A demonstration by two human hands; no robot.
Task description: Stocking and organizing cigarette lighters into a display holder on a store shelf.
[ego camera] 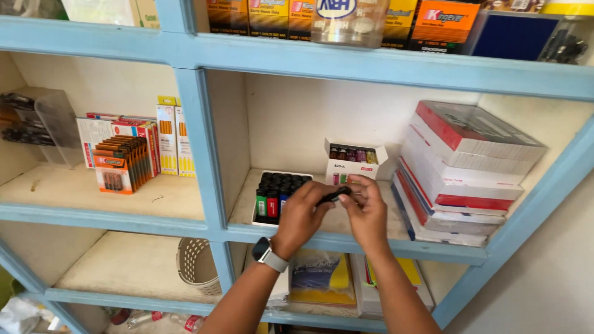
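Note:
Both my hands meet in front of the middle shelf compartment, pinching one small black lighter (334,196) between them. My left hand (301,216), with a watch on its wrist, grips the lighter's left end. The fingers of my right hand (367,213) close on its right end. Just left of my hands stands an open tray of lighters (276,196) with black tops and green, red and blue bodies. Behind my hands sits a small open white box of lighters (351,162).
A leaning stack of red and white flat boxes (461,170) fills the compartment's right side. Orange battery packs (122,162) and yellow packets stand in the left compartment. A white basket (197,264) and bagged goods (322,278) lie on the shelf below.

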